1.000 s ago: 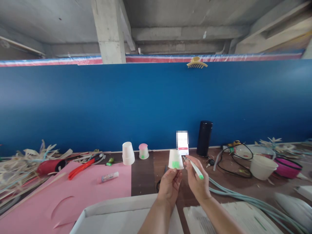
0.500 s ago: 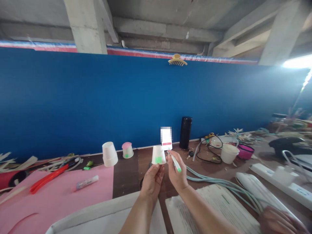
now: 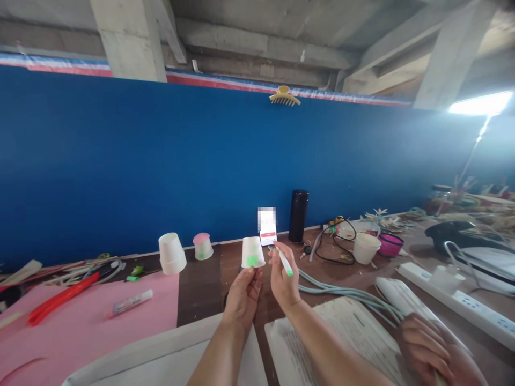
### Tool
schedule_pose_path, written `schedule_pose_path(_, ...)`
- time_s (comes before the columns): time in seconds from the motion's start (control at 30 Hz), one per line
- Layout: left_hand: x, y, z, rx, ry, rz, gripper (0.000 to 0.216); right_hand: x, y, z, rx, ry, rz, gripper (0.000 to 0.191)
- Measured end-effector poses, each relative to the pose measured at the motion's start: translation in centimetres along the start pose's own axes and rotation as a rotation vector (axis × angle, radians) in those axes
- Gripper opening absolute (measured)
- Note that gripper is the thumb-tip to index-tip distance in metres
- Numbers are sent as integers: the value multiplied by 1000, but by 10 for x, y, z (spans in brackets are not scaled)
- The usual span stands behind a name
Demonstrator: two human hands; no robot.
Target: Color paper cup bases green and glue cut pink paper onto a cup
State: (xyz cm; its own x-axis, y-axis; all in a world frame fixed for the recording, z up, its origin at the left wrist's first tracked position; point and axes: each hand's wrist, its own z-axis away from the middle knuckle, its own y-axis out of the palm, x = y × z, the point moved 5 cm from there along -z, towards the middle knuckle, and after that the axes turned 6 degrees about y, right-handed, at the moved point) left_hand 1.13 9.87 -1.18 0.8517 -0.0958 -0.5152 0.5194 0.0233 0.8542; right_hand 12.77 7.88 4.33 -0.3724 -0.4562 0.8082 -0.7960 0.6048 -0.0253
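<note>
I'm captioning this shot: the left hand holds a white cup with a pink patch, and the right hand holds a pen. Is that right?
Not quite: the head view shows the patch is green, not pink. The left hand does hold the white cup, the right hand a pen.

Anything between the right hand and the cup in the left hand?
Nothing visible stands between the right hand, holding a marker, and the cup held by the left hand; a narrow gap shows. The phone stands behind them.

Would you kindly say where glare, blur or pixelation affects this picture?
Head view: glare spreads around the bright light at upper right; head view: pixelation covers the upper phone screen; head view: print on the papers is too blurred to read.
</note>
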Motion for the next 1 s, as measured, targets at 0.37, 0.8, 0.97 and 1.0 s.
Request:
schedule_pose_path(0.37,-15,17,-2,-5,99,49,9,4,4,-13,-54,64,-72,31)
schedule_pose_path(0.8,-40,37,2,37,198,28,8,-9,-11,-44,-268,214,-115,42)
schedule_pose_path(0.97,-39,28,15,14,168,-20,8,2,-5,-39,-200,130,-112,44)
schedule_pose_path(1.0,-38,25,17,2,158,-31,8,5,-3,-39,-178,110,-109,44)
